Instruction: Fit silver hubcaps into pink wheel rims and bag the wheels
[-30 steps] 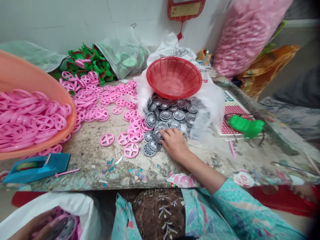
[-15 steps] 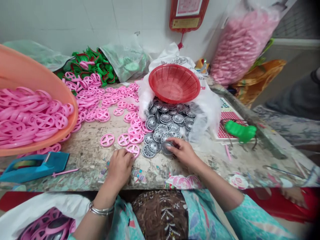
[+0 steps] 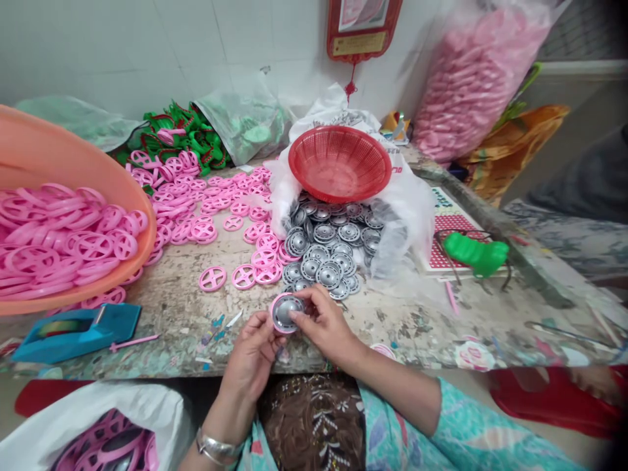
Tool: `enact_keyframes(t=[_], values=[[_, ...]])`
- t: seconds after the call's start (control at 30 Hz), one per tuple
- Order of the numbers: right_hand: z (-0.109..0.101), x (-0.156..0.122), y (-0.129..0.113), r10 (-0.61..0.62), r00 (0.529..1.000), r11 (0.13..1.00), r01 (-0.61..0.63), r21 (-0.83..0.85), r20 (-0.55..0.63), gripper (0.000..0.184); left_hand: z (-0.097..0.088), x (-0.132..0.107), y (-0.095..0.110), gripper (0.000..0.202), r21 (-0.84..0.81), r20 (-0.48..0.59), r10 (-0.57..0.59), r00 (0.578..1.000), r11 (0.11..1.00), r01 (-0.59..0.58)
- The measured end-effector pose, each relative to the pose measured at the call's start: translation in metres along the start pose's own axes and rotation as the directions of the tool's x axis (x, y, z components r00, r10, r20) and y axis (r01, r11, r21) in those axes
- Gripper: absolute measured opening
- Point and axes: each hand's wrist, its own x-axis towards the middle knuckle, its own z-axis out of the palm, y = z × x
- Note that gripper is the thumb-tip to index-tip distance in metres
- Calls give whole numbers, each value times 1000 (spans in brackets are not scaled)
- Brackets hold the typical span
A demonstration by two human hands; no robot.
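Near the table's front edge my left hand [image 3: 256,347] grips a pink wheel ring [image 3: 273,318] by its left side. A grey wheel disc [image 3: 283,312] lies against the ring's face, leaving only a pink rim showing. My right hand [image 3: 328,324] pinches that disc from the right, thumb pressed on its front. Just behind my hands are a pile of grey discs [image 3: 324,252] and several loose pink spoked rings [image 3: 212,279]. Whether the disc is fully seated in the ring cannot be seen.
An orange basin [image 3: 118,170] of pink rings stands at left, near a blue tape dispenser [image 3: 78,333]. A red basket [image 3: 340,163] sits behind the discs. A green part [image 3: 475,254] lies right. Below left is a white sack [image 3: 167,405] holding pink-and-grey wheels.
My left hand has lifted a pink ring off the table. My right hand has brought a grey disc leftward from the pile onto it; both hands are now together.
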Motion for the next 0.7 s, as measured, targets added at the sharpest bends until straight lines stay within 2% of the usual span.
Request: enact_keyframes(t=[0.07, 0.23, 0.43, 0.57, 0.63, 0.7], values=[[-5, -2, 3, 17, 1000, 1000, -16, -15, 17, 27, -2, 0, -3, 16, 14, 38, -18, 999, 1000, 17], [-17, 1, 2, 150, 971, 967, -183, 175, 184, 41, -2, -2, -2, 16, 80, 108, -40, 993, 996, 31], [-8, -4, 9, 143, 961, 963, -190, 191, 236, 39, 5, -4, -5, 20, 229, 66, 50, 997, 971, -64], [2, -13, 2, 130, 961, 985, -152, 75, 245, 33, -1, -2, -5, 19, 289, 21, 126, 992, 949, -126], [0, -14, -2, 116, 932, 993, -110, -38, 344, 37, -11, -5, 5, 19, 424, 21, 168, 985, 891, -162], [-5, -13, -5, 70, 881, 990, -3, -144, 468, 35, -29, -14, 23, 21, 594, -5, 250, 968, 780, -198]])
